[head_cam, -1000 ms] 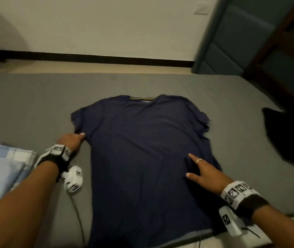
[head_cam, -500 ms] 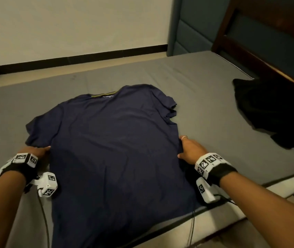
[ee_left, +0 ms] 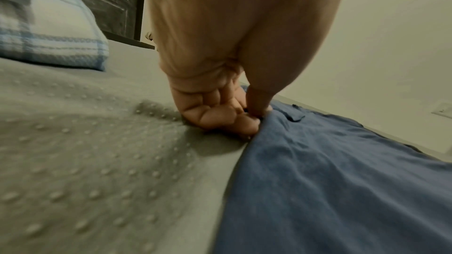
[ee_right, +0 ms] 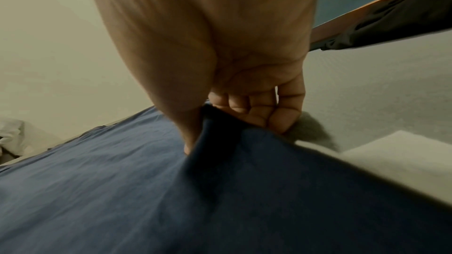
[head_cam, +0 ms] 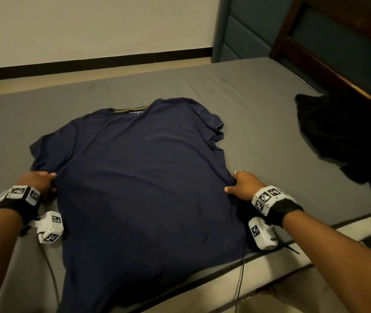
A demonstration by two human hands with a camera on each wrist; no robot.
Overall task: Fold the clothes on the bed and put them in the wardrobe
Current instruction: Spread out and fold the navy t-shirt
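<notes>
A navy t-shirt [head_cam: 144, 177] lies flat on the grey bed [head_cam: 259, 105], collar away from me. My left hand [head_cam: 41, 181] pinches the shirt's left side seam just below the sleeve; in the left wrist view the thumb and curled fingers [ee_left: 247, 121] clamp the blue fabric [ee_left: 342, 181]. My right hand [head_cam: 241, 185] grips the right side seam at the same height; the right wrist view shows the cloth [ee_right: 146, 181] bunched between thumb and fingers [ee_right: 257, 111]. A black garment [head_cam: 347, 136] lies crumpled at the right of the bed.
A checked blue-and-white pillow [ee_left: 49, 32] sits at the bed's left. The dark wooden headboard [head_cam: 329, 57] and blue padded panel [head_cam: 247, 30] stand at the right. The bed's front edge [head_cam: 293, 251] runs under my right wrist. A cable [head_cam: 240, 279] hangs over it.
My view has swung right. The right hand moved from lying on the shirt to gripping its right edge. The left hand closed on the left seam under the sleeve.
</notes>
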